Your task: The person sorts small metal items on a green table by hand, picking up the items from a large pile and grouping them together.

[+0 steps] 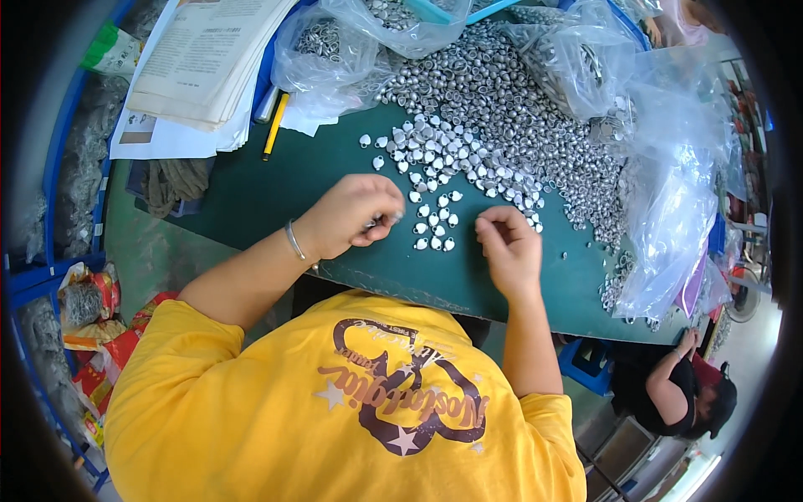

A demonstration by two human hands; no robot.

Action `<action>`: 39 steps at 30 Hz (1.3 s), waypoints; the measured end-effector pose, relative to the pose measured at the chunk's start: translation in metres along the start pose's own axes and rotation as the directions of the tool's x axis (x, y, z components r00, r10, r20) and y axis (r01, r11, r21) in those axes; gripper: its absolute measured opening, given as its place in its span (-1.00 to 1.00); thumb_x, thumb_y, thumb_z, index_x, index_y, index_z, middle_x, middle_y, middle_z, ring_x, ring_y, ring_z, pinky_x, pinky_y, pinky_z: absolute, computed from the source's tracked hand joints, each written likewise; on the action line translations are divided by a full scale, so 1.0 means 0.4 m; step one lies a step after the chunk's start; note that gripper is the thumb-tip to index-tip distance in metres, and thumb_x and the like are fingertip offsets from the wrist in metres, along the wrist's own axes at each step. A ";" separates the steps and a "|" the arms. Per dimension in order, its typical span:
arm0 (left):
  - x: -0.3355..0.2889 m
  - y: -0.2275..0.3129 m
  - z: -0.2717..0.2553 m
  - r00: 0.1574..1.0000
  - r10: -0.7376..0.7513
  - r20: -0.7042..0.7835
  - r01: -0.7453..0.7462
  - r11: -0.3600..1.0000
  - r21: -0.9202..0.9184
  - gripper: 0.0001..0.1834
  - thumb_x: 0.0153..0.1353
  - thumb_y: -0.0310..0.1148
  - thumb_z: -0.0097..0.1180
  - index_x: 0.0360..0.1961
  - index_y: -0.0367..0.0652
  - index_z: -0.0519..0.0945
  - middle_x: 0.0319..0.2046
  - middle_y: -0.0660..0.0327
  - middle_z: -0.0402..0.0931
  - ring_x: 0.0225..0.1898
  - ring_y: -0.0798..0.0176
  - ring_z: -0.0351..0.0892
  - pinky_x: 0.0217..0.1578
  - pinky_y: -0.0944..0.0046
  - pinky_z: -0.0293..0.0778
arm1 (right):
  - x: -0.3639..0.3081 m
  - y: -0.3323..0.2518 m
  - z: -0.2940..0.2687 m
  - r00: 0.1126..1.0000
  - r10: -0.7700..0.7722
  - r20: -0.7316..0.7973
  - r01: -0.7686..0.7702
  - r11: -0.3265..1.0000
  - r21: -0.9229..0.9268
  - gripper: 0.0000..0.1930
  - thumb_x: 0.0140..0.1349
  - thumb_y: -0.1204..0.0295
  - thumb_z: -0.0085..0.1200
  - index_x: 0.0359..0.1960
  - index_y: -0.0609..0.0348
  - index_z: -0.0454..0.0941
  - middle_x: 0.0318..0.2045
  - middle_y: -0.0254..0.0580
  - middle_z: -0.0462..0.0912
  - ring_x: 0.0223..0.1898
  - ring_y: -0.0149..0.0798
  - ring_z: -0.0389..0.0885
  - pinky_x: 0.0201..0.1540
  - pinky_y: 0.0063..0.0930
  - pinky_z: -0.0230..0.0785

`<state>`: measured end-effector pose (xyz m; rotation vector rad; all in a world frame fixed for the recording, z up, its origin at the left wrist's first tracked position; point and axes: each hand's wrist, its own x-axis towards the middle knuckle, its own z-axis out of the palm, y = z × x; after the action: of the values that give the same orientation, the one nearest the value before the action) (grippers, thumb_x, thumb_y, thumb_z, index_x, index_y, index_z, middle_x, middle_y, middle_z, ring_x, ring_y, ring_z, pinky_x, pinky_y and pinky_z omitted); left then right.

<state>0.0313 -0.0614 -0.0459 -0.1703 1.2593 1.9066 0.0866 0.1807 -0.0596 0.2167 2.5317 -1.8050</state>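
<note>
My left hand [360, 216] is curled closed above the green table, with small shiny metal pieces [372, 223] partly showing between its fingers. Just to its right lies a small group of silvery charm-like pieces with tiny loops [434, 225], set out in loose rows. On the other side of that group my right hand [512, 248] hovers by the edge of the pile, its thumb and fingertips bent toward each other. Whatever may be between those fingertips is too small to make out. Beyond both hands more flat, pale-faced charms [435, 142] are spread.
A large heap of small metal pieces [502, 79] covers the back of the green table [276, 201]. Clear plastic bags [669, 192] lie along the right. Papers [188, 75], a yellow marker [275, 127] and grey gloves [174, 184] are at left. Another person [669, 389] sits at far right.
</note>
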 end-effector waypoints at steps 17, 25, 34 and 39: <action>0.041 0.017 0.024 0.998 0.054 0.031 -0.054 0.999 -0.010 -0.90 0.16 -0.45 0.03 -0.31 -0.25 0.47 -0.60 0.35 0.36 -0.63 0.52 0.32 -0.72 0.59 0.08 | 0.048 -0.047 -0.022 0.953 0.163 0.256 -0.286 0.765 0.576 -0.93 0.08 0.59 0.06 -0.38 0.23 0.47 -0.48 -0.32 0.50 -0.59 -0.59 0.29 -0.55 -0.77 0.13; 0.082 -0.018 0.012 0.684 0.675 0.278 -0.442 0.080 0.893 -0.81 -0.03 -0.46 0.25 -0.31 -0.18 0.63 -0.54 0.19 0.43 -0.53 0.20 0.46 -0.44 0.30 0.40 | 0.074 -0.031 0.036 0.942 -0.278 0.191 0.323 0.906 -0.275 -0.88 0.13 0.49 0.06 -0.32 0.27 0.52 -0.52 -0.10 0.51 -0.45 -0.14 0.54 -0.41 -0.38 0.39; 0.071 -0.023 0.027 0.717 0.642 0.271 -0.361 0.009 0.933 -0.86 -0.03 -0.47 0.22 -0.41 -0.21 0.52 -0.47 0.11 0.43 -0.43 0.08 0.48 -0.37 0.24 0.41 | 0.082 -0.043 0.071 0.950 -0.204 0.237 0.274 0.908 -0.318 -0.82 0.02 0.45 0.17 -0.40 0.31 0.52 -0.51 0.03 0.57 -0.47 0.02 0.55 -0.36 -0.27 0.40; 0.053 -0.005 -0.010 0.864 0.497 0.077 -0.402 0.590 0.701 -0.89 0.13 -0.46 0.11 -0.34 -0.24 0.47 -0.47 0.18 0.42 -0.50 0.28 0.41 -0.54 0.40 0.33 | 0.076 -0.093 0.061 0.955 0.027 0.294 0.002 0.995 -0.099 -0.87 0.12 0.46 0.06 -0.43 0.31 0.47 -0.56 -0.13 0.52 -0.61 -0.32 0.51 -0.51 -0.43 0.37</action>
<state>0.0175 -0.0523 -0.0602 0.4928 2.1990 1.6652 0.0503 0.1488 -0.0356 -0.0384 2.3924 -1.5662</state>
